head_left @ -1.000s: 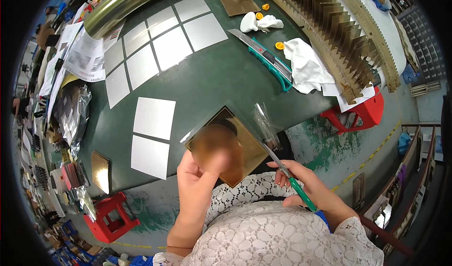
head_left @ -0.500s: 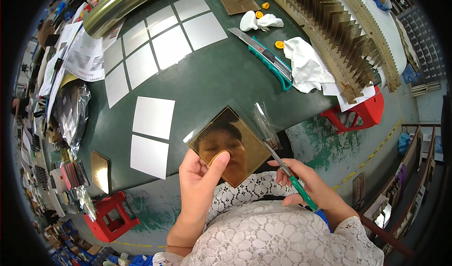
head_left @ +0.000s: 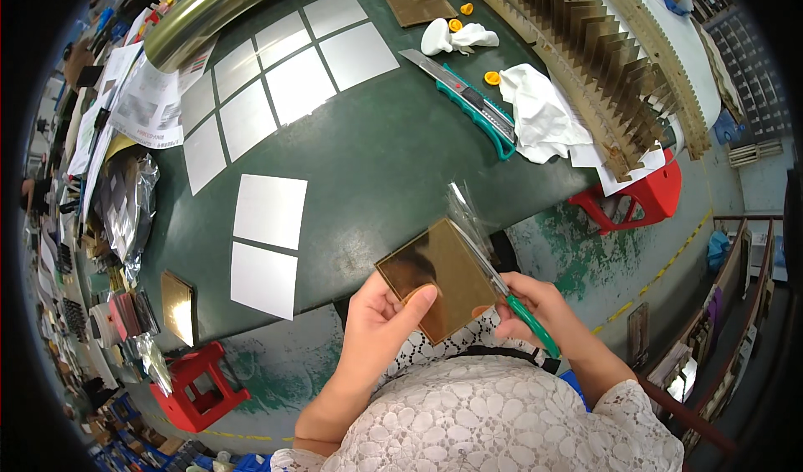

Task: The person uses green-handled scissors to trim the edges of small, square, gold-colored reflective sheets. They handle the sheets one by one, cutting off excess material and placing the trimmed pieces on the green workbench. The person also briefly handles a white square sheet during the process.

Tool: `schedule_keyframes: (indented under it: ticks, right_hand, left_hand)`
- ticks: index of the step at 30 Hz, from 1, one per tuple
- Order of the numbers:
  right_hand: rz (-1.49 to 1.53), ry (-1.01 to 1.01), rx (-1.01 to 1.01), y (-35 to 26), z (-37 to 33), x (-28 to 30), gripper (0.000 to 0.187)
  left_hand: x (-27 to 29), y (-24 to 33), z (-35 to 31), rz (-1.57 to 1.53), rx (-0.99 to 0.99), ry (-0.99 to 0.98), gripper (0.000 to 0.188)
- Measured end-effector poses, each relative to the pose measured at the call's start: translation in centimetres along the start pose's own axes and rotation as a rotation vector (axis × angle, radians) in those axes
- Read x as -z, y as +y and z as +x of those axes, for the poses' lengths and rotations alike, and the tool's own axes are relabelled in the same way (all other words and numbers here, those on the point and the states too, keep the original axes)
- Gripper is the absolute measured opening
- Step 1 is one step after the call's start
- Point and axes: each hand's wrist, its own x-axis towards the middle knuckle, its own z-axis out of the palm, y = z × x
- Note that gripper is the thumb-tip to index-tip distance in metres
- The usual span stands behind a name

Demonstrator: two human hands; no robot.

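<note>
My left hand point(head_left: 381, 317) grips a square gold mirror-like plate point(head_left: 439, 278) by its lower left corner, thumb on its face, just over the near edge of the dark green table point(head_left: 376, 154). My right hand point(head_left: 539, 309) holds a thin tool with a green handle and metal tip point(head_left: 502, 286). The tip lies along the plate's right edge. A strip of clear film point(head_left: 467, 213) sticks up from the plate's top corner.
Several white square sheets point(head_left: 269, 213) lie on the table to the left. A green utility knife point(head_left: 468, 100), white cloths point(head_left: 539, 117) and orange caps sit further back. A slotted rack of gold plates point(head_left: 602, 62) runs along the right. Red stools point(head_left: 196, 380) stand below.
The plate has moved right and lower, toward my right hand, and tilted flatter. The tool tip now lies against its right edge.
</note>
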Motion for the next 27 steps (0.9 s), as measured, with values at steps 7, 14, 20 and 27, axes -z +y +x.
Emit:
schedule_keyframes:
  ticks: [7, 14, 20, 27]
  right_hand:
    - [0.163, -0.067, -0.102, -0.2, 0.6, -0.6, 0.047]
    - [0.145, -0.042, -0.027, -0.1, 0.5, -0.7, 0.057]
    - [0.216, -0.001, -0.037, -0.2, 0.7, -1.2, 0.05]
    - [0.292, 0.02, -0.211, -1.0, 0.7, -0.3, 0.053]
  left_hand:
    - [1.6, 0.1, 0.1, -0.038, 0.073, -0.037, 0.029]
    - [0.9, 0.3, -0.1, 0.001, 0.025, -0.037, 0.029]
    - [0.6, 0.1, 0.1, 0.004, 0.061, -0.083, 0.03]
    - [0.2, 1.1, 0.0, 0.013, 0.049, -0.139, 0.031]
